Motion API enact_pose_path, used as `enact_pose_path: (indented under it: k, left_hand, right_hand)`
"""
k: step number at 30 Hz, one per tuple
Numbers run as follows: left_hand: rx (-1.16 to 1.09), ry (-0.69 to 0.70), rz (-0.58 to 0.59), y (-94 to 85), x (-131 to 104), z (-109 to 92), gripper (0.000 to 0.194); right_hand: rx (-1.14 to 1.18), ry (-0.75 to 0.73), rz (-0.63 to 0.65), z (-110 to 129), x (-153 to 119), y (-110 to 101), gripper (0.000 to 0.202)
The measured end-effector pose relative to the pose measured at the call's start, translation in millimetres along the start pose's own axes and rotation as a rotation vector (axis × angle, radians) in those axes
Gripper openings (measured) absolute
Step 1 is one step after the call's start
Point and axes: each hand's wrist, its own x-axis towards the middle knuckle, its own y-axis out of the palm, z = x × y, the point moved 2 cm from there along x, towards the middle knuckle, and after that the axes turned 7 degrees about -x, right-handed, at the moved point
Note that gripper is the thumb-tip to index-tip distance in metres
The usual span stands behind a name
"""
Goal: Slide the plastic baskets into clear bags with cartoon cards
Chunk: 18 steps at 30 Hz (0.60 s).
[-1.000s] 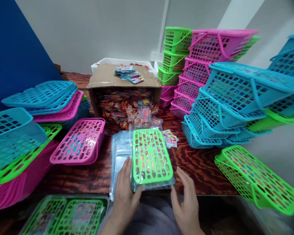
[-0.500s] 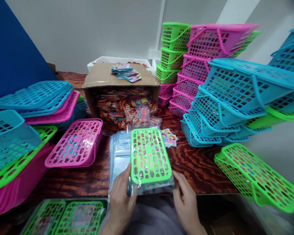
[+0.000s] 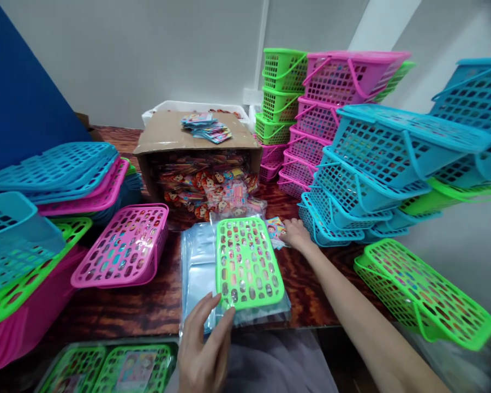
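Head view: our left hand (image 3: 207, 346) spreads its fingers by the green basket (image 3: 249, 263); our right hand (image 3: 296, 234) touches cards (image 3: 275, 227), pinching or not we cannot tell.

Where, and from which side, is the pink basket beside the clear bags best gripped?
Probably the pink basket's long right edge, approached from the right: its side wall stands exposed there and bare tabletop leaves finger room, while stacked baskets crowd its left.

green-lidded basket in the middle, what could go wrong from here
The green-lidded plastic basket lies partly over the flat clear plastic bags, so moving it might drag them along. The right hand is at the small printed paper cards, which overlap, so its grip could pick up several.
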Motion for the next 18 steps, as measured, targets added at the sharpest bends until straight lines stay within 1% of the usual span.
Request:
enact_pose_path:
  k: [2, 5, 7, 10, 14, 18]
  left_hand:
    - [0.005, 0.017, 0.014, -0.2, 0.6, -0.5, 0.042]
    - [0.001, 0.033, 0.036, 1.1, 4.5, -0.3, 0.044]
    - [-0.025, 0.053, 0.046, 1.5, 8.9, -0.6, 0.043]
    - [-0.071, 0.098, 0.027, -0.7, 16.6, -3.2, 0.038]
    - [-0.083, 0.151, 0.007, -4.9, 22.6, -7.3, 0.033]
    - [-0.079, 0.148, 0.025, -6.7, 21.5, -8.2, 0.035]
  right_hand:
    - [-0.045, 0.020, 0.024, -1.9, 3.9, 0.0, 0.033]
    - [-0.066, 0.040, 0.021, -3.7, 2.5, -2.4, 0.030]
    - [-0.054, 0.046, 0.003, -4.3, -2.3, -5.4, 0.027]
    - [-0.012, 0.043, -0.046, -5.1, -14.1, -11.8, 0.024]
    - [0.102, 0.041, -0.129, -5.9, -30.8, -22.6, 0.019]
    - [0.317, 0.083, -0.226, -9.0, -48.6, -40.4, 0.019]
